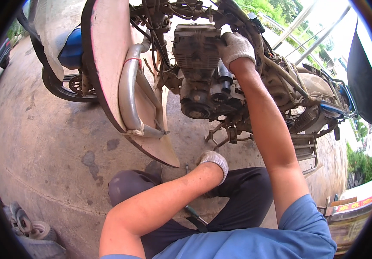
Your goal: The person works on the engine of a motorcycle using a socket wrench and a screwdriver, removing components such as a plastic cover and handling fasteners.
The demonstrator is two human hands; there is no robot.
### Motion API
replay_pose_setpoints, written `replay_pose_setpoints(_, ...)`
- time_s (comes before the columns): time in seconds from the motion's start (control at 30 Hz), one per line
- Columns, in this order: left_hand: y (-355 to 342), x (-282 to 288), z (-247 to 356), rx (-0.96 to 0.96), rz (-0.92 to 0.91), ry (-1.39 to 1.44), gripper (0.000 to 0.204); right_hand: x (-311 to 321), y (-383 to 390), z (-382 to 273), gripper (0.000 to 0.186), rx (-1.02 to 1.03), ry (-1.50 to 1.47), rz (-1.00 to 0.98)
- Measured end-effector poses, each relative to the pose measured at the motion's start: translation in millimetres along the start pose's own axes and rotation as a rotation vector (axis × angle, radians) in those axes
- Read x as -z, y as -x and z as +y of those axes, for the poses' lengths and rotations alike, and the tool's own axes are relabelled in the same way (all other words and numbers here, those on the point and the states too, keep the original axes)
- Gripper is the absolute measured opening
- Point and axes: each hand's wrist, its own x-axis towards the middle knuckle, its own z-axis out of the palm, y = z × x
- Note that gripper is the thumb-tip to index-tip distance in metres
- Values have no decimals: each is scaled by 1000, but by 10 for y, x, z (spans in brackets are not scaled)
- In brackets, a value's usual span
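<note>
My gloved right hand (237, 49) is raised to the upper right side of the motorcycle engine (196, 52), its fingers curled against that dark metal; exactly what they grip is partly hidden. Below the engine, my gloved left hand (209, 162) is low over my legs, near the metal stand parts (214, 138); its fingers are mostly hidden. A green-handled tool (192, 211) lies between my legs. Left of the engine are a pale curved fairing (104, 60) and a bent metal tube (125, 95) with a red tie.
The front wheel (65, 86) is at left and the frame's rear (324, 99) at right. A metal rack (303, 149) is low at right. Wheeled items (30, 226) sit on the concrete floor (43, 142) at lower left. Railings and plants show behind.
</note>
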Motion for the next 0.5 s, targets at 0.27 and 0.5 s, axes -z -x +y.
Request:
replay_pose_setpoints(0.27,6,-22,-3,-9,9,-16,33,12,28,-50,38,-44,-85,4)
replay_pose_setpoints(0.5,-26,-35,-11,-12,8,11,32,-6,53,-48,35,-16,-39,48)
